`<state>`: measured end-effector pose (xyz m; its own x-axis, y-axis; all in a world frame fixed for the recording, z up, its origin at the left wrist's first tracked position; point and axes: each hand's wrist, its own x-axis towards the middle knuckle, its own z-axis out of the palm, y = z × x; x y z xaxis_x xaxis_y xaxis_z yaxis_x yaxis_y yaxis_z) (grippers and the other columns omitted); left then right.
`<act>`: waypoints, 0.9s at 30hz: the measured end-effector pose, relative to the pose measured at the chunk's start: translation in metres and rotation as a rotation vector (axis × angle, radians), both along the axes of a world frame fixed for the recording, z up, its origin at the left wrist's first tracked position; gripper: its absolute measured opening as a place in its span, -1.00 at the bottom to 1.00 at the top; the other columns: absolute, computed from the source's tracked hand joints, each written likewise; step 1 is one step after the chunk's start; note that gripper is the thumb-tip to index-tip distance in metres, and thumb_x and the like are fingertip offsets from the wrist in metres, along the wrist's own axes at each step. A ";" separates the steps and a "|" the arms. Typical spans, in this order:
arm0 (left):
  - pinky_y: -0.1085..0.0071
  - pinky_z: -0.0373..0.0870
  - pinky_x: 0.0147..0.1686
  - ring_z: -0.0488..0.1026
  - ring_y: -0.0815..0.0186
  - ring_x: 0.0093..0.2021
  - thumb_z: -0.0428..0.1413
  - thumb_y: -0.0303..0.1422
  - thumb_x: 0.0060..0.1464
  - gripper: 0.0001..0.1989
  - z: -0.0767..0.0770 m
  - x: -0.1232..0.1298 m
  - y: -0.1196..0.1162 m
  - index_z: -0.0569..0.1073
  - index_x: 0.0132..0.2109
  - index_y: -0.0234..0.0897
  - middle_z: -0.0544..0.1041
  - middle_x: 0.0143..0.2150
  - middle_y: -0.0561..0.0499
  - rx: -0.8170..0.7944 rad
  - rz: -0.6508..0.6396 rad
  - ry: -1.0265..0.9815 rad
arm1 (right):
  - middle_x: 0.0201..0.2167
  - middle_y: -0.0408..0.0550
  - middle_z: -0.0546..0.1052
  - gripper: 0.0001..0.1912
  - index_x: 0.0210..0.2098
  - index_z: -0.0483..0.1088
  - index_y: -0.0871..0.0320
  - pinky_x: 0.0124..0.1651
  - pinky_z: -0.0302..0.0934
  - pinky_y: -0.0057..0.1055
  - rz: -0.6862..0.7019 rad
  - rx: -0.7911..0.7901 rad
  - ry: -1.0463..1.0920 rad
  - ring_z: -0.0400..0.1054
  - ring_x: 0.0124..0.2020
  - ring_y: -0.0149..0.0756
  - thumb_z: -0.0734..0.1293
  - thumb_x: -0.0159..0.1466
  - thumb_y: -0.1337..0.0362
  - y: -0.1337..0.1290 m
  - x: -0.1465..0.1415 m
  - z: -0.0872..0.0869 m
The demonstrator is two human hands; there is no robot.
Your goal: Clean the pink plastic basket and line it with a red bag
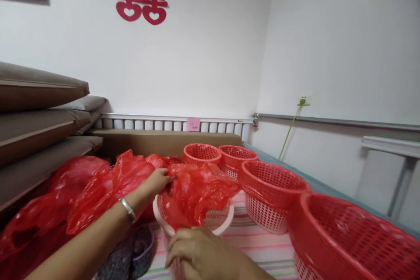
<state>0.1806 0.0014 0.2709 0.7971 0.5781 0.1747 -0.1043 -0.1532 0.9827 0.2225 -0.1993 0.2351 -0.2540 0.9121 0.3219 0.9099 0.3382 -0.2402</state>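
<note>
A crumpled red plastic bag (200, 192) spreads over the mouth of a pale pink plastic basket (226, 223), partly sagging inside. My left hand (160, 180) is closed on the bag's left edge, above the basket's far-left rim; a silver bangle circles that wrist. At the near rim, my right hand (197, 249) has its fingers curled downward against the basket's front. The bag reaches just behind this hand; whatever its fingers grip is hidden. Further red plastic bags (121, 179) lie heaped to the left, beneath and beyond my left forearm.
Pale baskets with red plastic over their rims form a curve: two at the back (201, 145) (238, 153), one at right (265, 214), another nearest (315, 227). Cushions (42, 124) are stacked left. A dark purple-rimmed container (144, 253) sits on the striped cloth (259, 245).
</note>
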 end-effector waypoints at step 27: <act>0.57 0.03 -0.74 0.19 0.50 -0.76 0.21 -0.57 -0.32 -0.84 -0.007 -0.028 0.048 0.37 -0.66 -0.33 0.32 -0.78 0.17 0.114 0.067 -0.012 | -0.61 -0.09 0.44 -0.91 -0.66 0.34 0.17 -0.28 0.17 -0.40 -0.885 0.197 0.502 0.34 -0.41 -0.27 0.31 -0.08 0.43 0.026 0.159 0.051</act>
